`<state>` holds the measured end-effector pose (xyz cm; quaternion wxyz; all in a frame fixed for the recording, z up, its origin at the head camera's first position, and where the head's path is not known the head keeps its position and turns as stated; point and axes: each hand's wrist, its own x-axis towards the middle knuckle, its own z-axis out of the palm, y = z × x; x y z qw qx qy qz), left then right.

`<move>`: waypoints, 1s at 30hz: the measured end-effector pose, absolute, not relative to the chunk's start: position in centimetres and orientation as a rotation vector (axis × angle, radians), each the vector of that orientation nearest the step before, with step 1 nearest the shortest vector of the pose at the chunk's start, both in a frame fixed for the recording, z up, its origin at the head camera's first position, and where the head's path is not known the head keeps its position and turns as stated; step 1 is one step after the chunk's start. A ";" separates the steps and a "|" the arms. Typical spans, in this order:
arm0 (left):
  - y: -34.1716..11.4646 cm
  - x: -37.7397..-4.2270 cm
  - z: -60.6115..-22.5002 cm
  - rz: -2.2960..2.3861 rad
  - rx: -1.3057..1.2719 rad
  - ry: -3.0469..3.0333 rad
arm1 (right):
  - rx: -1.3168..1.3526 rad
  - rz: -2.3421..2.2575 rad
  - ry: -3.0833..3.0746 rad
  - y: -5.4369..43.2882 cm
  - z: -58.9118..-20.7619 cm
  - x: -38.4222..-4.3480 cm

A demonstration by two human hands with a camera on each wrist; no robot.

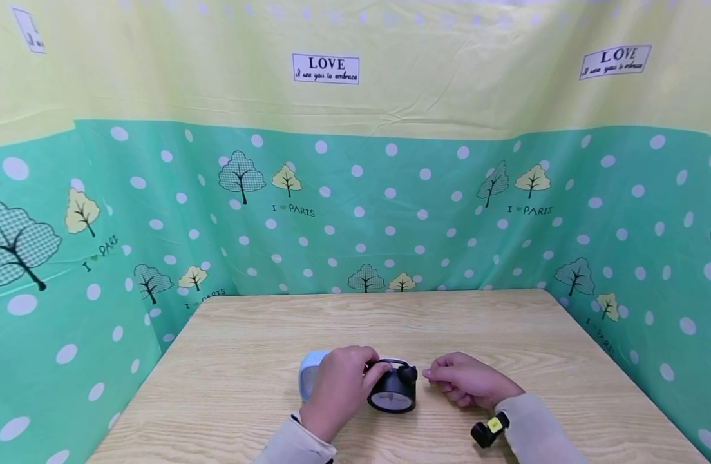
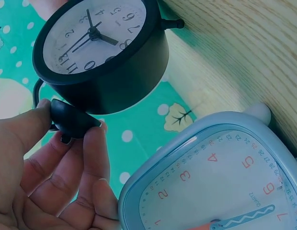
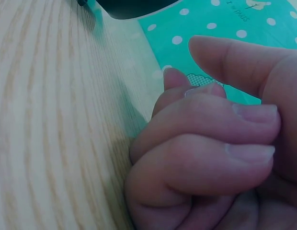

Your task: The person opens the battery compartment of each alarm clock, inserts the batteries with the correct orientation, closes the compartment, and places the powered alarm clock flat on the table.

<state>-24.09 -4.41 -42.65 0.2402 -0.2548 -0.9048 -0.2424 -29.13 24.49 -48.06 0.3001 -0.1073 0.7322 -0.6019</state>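
Observation:
A black round alarm clock (image 1: pixel 392 392) with a white dial faces me, one of its feet close to the wooden table in the left wrist view. My left hand (image 1: pixel 341 386) pinches a dark bell (image 2: pixel 74 120) on top of it, thumb on one side and fingertips on the other. Partly hidden behind that hand is a light blue clock (image 1: pixel 309 376), its numbered dial filling the lower right of the left wrist view. To the right of the black clock, my right hand (image 1: pixel 468 380) sits low over the table, fingers loosely curled, thumb straight, nothing in its grasp.
Both clocks are near the front middle of the light wooden table (image 1: pixel 263 335). A green and yellow patterned curtain (image 1: pixel 390 193) hangs along the back and both sides. A small black device with a yellow label (image 1: pixel 494 425) is strapped at the right sleeve.

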 end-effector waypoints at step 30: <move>-4.5 -24.8 -43.1 -0.654 -0.686 -2.426 | -0.288 -1.600 1.952 24.5 -47.8 -29.0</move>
